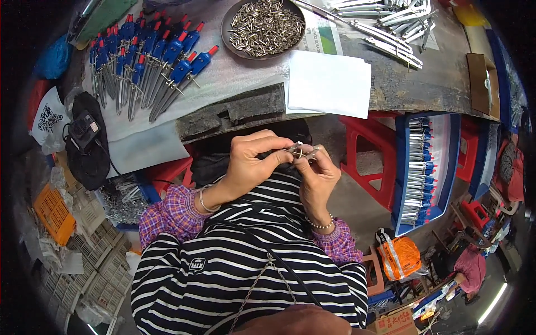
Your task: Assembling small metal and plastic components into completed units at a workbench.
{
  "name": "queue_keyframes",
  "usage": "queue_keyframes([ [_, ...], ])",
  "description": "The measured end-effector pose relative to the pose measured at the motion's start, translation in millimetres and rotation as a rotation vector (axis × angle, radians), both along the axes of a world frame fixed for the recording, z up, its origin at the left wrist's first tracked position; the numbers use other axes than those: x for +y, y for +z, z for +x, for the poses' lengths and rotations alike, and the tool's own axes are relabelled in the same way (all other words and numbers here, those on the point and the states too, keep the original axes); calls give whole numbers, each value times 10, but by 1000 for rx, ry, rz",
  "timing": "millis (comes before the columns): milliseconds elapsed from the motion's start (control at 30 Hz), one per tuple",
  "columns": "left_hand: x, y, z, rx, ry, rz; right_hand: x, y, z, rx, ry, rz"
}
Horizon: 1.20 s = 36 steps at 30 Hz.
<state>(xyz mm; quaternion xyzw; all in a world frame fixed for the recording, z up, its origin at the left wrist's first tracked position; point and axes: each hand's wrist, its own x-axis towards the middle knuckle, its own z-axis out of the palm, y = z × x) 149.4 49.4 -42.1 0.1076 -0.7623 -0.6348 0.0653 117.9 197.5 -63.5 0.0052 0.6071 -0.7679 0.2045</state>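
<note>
Just beyond my lap, both hands are raised close together with the fingertips pinched. My left hand [248, 167] grips one side of a small silvery metal piece [297, 149], thumb against forefinger. On its other side my right hand [319, 176] pinches it too, and a thin metal end shows by the right fingers. The fingers cover most of the piece, so its exact kind is unclear. Past the hands, on the bench, stands a round dark dish [225, 33] of small metal pins [262, 25]. Folded white paper [329, 84] lies at the bench's near edge.
Drawing compasses [145, 53] with blue heads and red tips are piled at the far left. Silvery metal legs [391, 33] lie at the far right. A blue tray [453, 162] of similar compasses stands right of a red stool [371, 151]. A black device [86, 131] sits left.
</note>
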Motion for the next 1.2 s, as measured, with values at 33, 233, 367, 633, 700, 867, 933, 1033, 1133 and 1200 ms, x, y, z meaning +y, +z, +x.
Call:
queue_keyframes([
  [33,2,12,-3,-3,-7,-21,-3,2,3,-3,-12,-29],
  [233,-51,-33,-24,-120,45,324,-31,11,-17,-95,-19,-107],
  [367,-48,-9,-15,-147,44,445,35,-11,-80,76,23,-25],
  [633,-56,-9,-11,-89,-7,210,42,-7,-24,86,10,65],
  [700,-51,0,-3,-84,-23,144,62,-24,-15,102,10,74],
  [867,-79,60,-36,-133,-74,170,26,-7,-9,103,-31,36],
  [933,-52,37,-13,-135,-5,327,14,13,-25,87,-18,41],
  [1033,-81,21,6,-192,50,481,-15,-8,-29,47,-36,-13],
  [1133,-83,-14,31,-95,63,400,4,-5,-14,82,-8,35],
  [1200,-113,-3,20,-120,-74,124,18,-8,-26,164,23,67],
])
